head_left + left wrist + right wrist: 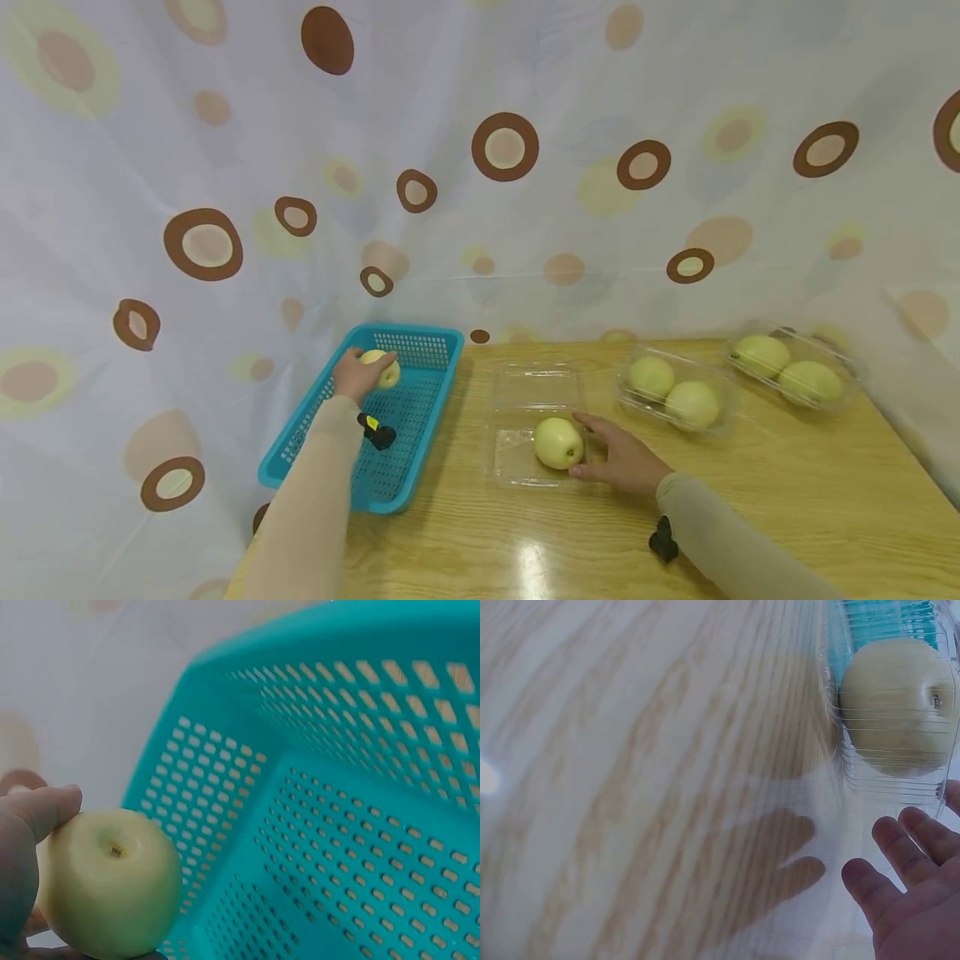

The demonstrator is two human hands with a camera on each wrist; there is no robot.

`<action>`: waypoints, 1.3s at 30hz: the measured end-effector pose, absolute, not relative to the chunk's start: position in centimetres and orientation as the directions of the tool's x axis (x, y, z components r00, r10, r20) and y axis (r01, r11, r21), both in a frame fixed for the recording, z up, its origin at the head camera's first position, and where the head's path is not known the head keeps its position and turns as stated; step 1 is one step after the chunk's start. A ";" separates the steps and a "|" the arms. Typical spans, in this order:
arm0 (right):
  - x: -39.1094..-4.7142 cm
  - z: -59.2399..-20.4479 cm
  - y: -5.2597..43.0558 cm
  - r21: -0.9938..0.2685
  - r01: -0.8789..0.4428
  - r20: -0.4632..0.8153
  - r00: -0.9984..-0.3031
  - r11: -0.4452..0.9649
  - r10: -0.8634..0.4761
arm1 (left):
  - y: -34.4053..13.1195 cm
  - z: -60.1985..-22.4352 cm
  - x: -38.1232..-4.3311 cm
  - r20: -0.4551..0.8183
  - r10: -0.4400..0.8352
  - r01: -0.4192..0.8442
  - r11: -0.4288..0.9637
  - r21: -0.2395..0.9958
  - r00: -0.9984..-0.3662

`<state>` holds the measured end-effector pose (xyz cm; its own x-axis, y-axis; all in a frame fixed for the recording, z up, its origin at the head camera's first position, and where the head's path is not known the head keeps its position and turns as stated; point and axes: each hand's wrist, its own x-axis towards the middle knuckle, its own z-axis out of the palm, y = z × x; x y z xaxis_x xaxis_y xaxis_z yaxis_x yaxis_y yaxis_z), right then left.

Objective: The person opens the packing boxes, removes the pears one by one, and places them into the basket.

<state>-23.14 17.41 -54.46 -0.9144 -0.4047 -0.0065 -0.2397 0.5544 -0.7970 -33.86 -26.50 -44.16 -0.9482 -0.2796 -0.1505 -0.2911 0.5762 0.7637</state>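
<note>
My left hand [358, 377] grips a pale yellow-green apple [112, 881] inside the upper left part of the blue basket [448, 392]. In the left wrist view the thumb lies over the apple's side and its dimpled end faces the camera. A clear plastic clamshell box [504, 454] stands on the table with its lid folded back, one apple [558, 443] in its right half. Beside the box's right wall is my right hand [626, 460], thumb and fingers spread around that side. The right wrist view shows its relaxed fingers [904, 851] close to the box wall.
Two more clear boxes stand to the right, one with two apples [693, 404] and one farther off, also with two apples [810, 382]. A patterned curtain [562, 208] hangs behind the wooden table [600, 542]. The basket sits at the table's left side.
</note>
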 end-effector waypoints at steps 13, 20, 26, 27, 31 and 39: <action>-23.3 -54.5 17.6 -0.792 -0.265 0.012 -0.907 0.550 -0.421 | -27.3 -46.7 -34.2 -0.233 -0.282 -0.365 0.743 0.561 -0.931; -23.4 -54.8 17.6 -0.781 -0.254 0.000 -0.914 0.570 -0.407 | -27.2 -46.9 -33.6 -0.263 -0.261 -0.361 0.798 0.483 -0.929; -23.4 -54.8 17.6 -0.776 -0.257 0.004 -0.915 0.575 -0.404 | -27.5 -47.3 -33.2 -0.306 -0.287 -0.411 0.760 0.504 -0.908; -23.3 -54.8 17.6 -0.772 -0.260 0.006 -0.915 0.580 -0.403 | -27.5 -47.4 -33.3 -0.308 -0.288 -0.413 0.753 0.513 -0.907; -23.2 -54.7 17.6 -0.764 -0.259 0.002 -0.917 0.591 -0.399 | -28.0 -47.7 -33.6 -0.313 -0.270 -0.401 0.758 0.514 -0.911; -23.1 -54.7 17.4 -0.778 -0.247 0.003 -0.921 0.578 -0.390 | -28.5 -47.9 -33.9 -0.348 -0.229 -0.388 0.770 0.506 -0.909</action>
